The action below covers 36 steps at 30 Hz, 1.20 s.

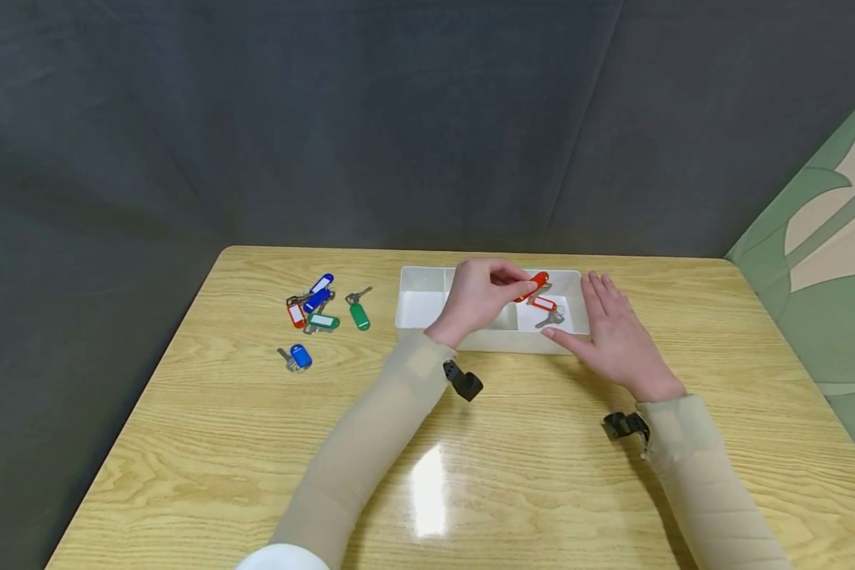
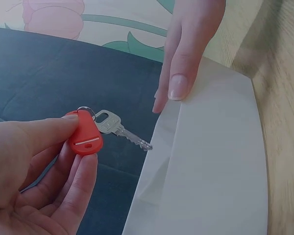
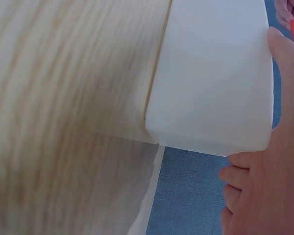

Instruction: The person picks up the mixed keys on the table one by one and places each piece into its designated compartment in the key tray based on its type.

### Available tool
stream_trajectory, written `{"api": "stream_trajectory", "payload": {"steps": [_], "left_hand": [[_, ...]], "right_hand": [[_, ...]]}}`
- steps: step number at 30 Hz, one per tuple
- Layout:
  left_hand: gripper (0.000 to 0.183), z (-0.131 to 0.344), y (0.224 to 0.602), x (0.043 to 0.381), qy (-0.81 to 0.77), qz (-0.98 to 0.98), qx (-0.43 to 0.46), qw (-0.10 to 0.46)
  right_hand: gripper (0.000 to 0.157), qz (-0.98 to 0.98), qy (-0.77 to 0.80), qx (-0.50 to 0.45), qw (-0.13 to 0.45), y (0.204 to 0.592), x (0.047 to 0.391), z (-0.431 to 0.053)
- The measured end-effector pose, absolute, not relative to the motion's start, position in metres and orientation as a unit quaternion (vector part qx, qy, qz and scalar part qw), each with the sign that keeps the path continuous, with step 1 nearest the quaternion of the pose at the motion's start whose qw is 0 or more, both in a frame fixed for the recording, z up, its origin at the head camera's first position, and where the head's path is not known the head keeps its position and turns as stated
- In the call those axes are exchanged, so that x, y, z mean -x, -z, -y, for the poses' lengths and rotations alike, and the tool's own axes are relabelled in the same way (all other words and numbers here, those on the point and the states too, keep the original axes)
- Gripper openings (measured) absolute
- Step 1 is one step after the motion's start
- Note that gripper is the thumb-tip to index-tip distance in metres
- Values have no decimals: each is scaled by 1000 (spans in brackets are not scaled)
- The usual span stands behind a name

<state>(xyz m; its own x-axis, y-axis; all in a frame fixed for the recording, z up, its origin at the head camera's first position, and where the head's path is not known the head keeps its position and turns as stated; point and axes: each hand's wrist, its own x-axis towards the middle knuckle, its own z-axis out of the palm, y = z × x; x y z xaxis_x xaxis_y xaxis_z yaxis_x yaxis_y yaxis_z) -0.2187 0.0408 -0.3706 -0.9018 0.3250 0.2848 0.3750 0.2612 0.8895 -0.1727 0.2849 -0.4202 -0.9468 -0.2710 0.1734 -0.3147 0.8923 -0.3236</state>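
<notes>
My left hand [image 1: 479, 297] pinches a red key tag [image 2: 86, 137] between thumb and fingertips, above the right compartment of a white divided tray [image 1: 484, 341]. A silver key [image 2: 123, 130] hangs from the tag's ring, pointing toward the tray's rim in the left wrist view. Inside that compartment lies another red key tag [image 1: 544, 304] with a white label and its key. With fingers fairly straight, my right hand [image 1: 618, 336] rests against the tray's right end, its thumb at the front rim.
Left of the tray lies a loose group of keys with blue tags [image 1: 317, 300], green tags [image 1: 359, 317] and a red tag [image 1: 296, 315]. A blue-tagged key [image 1: 301, 356] lies nearer the front. A dark curtain [image 1: 399, 127] hangs behind the wooden table [image 1: 207, 443].
</notes>
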Motion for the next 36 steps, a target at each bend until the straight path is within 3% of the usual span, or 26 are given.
{"api": "stream_trajectory", "payload": {"steps": [22, 29, 36], "left_hand": [[12, -71, 367, 228, 547, 809, 216, -2], [40, -73, 367, 226, 549, 815, 182, -32], [43, -69, 368, 224, 542, 819, 188, -26]], "right_hand": [[105, 973, -170, -149, 55, 417, 172, -286], [105, 973, -164, -150, 54, 421, 172, -286], [106, 975, -159, -149, 49, 420, 174, -285]]}}
